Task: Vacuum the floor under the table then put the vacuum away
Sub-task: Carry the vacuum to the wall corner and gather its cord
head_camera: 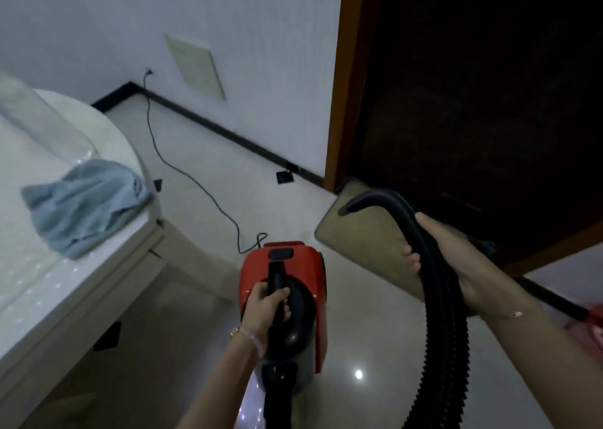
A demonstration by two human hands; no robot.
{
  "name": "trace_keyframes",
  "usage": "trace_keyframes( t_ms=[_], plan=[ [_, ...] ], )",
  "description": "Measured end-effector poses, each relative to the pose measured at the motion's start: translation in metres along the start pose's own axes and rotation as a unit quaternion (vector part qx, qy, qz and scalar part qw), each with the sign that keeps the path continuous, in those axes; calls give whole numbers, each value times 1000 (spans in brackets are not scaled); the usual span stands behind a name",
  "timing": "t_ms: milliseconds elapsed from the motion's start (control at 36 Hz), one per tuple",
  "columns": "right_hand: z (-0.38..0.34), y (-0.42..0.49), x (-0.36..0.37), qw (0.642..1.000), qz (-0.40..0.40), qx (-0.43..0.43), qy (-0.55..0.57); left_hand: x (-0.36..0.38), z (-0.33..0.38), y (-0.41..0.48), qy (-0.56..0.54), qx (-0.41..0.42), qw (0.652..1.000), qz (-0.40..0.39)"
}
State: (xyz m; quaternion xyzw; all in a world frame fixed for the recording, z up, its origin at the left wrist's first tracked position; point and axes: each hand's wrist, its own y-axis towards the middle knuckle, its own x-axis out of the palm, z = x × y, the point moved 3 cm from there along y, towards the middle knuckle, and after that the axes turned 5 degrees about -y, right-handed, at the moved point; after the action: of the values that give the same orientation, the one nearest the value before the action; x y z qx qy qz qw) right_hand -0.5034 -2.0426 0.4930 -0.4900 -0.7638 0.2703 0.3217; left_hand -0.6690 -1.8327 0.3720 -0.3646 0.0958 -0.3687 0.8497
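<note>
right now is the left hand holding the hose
No, the left hand grips the vacuum handle, while the right hand holds the black hose.

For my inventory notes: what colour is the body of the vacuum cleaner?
Red, with a black handle. The vacuum body shows best in the head view.
</note>
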Motion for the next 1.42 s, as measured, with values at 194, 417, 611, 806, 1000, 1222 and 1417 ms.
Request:
trace_keyframes(
  t_ms=[194, 417, 611, 806, 1000, 1222, 1417],
  plan=[
    [-107, 29, 40, 997, -59, -23, -53, 27, 100, 39, 13, 79, 997, 11],
    [-226, 100, 98, 986, -110, -31, -119, 51, 199, 115, -49, 92, 994, 39],
    [-296, 175, 153, 978, -172, -3, -120, 40, 282, 164, -78, 125, 983, 111],
    [-369, 275, 218, 968, -215, 6, -134, 13, 352, 237, -94, 149, 965, 194],
    [-435, 359, 321, 944, -287, 33, -162, -38, 416, 285, -160, 176, 929, 284],
    [-481, 432, 472, 905, -355, 50, -229, -101, 484, 338, -216, 204, 881, 369],
    [-498, 516, 612, 874, -389, 68, -282, -189, 545, 419, -235, 183, 850, 435]
  ],
)
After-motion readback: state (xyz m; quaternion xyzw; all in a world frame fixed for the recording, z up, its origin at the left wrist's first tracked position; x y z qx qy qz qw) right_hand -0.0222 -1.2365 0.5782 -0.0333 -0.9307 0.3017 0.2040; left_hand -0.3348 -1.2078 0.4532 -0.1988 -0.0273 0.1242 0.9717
